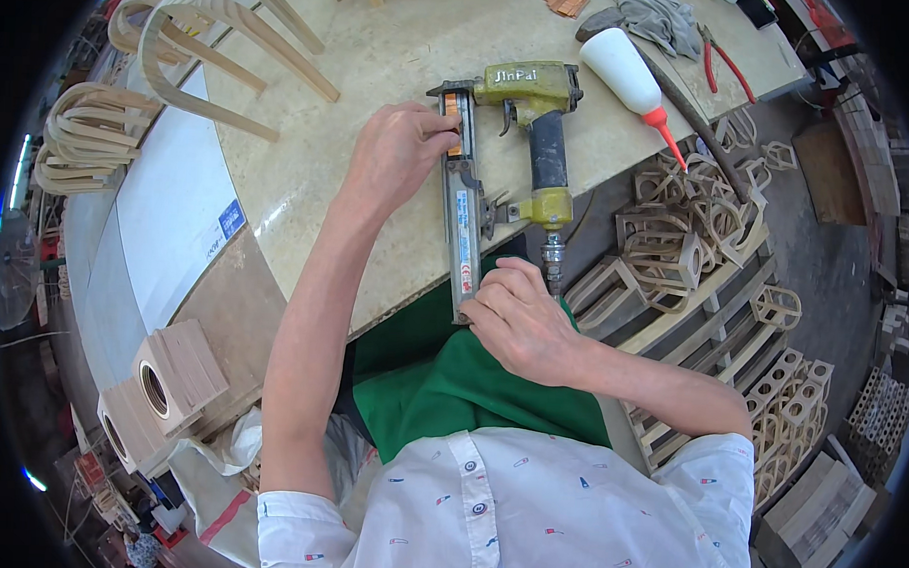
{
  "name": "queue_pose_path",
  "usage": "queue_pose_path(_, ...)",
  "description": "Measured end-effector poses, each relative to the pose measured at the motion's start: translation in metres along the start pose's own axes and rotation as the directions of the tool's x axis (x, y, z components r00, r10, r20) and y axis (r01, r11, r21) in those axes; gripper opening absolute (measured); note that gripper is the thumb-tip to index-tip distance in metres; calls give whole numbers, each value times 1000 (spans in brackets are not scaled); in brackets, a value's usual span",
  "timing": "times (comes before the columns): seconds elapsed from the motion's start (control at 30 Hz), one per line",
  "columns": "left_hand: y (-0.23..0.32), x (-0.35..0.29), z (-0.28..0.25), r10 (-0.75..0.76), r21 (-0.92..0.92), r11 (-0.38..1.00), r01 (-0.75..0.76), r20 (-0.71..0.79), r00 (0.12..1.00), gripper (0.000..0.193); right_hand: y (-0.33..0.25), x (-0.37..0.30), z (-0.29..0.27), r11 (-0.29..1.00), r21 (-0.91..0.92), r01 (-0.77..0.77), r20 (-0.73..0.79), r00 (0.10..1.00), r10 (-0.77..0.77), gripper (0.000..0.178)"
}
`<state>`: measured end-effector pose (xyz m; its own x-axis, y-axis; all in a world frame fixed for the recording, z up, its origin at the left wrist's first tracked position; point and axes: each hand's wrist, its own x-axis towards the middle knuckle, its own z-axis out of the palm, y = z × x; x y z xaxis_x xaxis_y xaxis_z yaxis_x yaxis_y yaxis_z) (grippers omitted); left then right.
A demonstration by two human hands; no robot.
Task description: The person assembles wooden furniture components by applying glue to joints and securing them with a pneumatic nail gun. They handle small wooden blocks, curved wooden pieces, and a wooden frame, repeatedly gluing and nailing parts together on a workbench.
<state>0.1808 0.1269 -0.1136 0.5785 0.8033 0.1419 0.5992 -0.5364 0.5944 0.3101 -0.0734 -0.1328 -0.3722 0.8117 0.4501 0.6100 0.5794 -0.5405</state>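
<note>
A green and black pneumatic staple gun [527,83] lies on its side across the table's front edge, its handle and hose fitting toward me. Along its left side runs the long metal magazine [463,229], slid open at the far end, with copper-coloured staples [453,106] showing inside. My left hand [399,150] is closed, thumb and forefinger pinching at the staples in the magazine channel. Nearer my body, my right hand [523,321] is curled with its fingertips on the magazine's near end. Its palm side is hidden.
Bent wooden hoops [238,21] stand at the far left. A white glue bottle [622,75] with a red nozzle, a grey rag [662,23], red-handled pliers [725,61] and copper staple strips [564,0] lie at the back right. Wooden frames [686,252] pile on a pallet at right.
</note>
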Motion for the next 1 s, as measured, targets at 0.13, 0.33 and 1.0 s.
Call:
queue_pose_path(0.13, -1, -2, 1, 8, -3, 1000, -8, -14, 1000, 24, 1, 5, 0, 998, 54, -23, -22, 999, 24, 17)
queue_pose_path(0.33, 1, -3, 1, 0, -1, 1000, 0, 5, 1000, 24, -1, 1, -1, 997, 62, -38, -36, 999, 40, 19)
queue_pose_path(1.0, 2, -11, 5, -45, -1, 999, 45, -17, 999, 31, 3, -1, -1, 983, 178, -54, -13, 998, 57, 25)
